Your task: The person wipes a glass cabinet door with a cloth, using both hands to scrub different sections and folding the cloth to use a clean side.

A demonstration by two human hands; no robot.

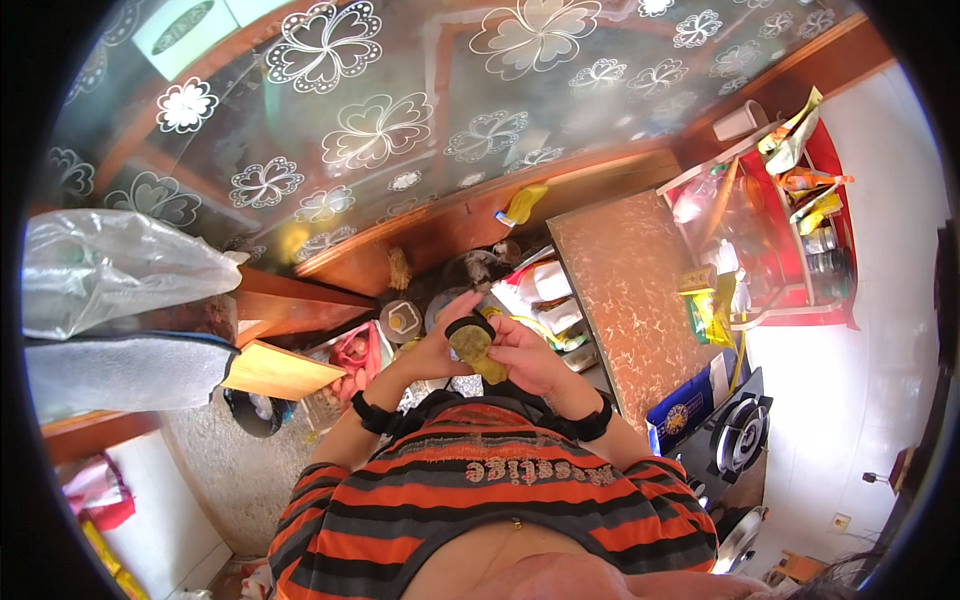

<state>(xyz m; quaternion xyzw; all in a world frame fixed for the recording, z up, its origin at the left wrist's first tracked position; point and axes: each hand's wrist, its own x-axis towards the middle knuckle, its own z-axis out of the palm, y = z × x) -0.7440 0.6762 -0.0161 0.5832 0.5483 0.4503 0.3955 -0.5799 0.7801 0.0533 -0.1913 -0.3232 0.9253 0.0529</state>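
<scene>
A small round yellowish-brown object (472, 346) with a black band along its upper edge is between my hands, in front of my waist. A lumpy part of the same colour hangs from its lower end. What it is exactly, I cannot tell. My left hand (429, 346) cups it from the left, fingers pointing away from me and partly hidden behind it. From the other side, my right hand (523, 355) pinches its edge between thumb and fingers. Each wrist wears a black band. Beyond the hands stands an open-topped container (400, 321).
To the right is a brown marbled countertop (630, 292) with a red rack (757, 232) of packets and jars, and a gas burner (741, 436). A wooden board (281, 369) juts in from the left, below a clear plastic bag (127, 270). Flower-patterned glass (375, 127) rises ahead.
</scene>
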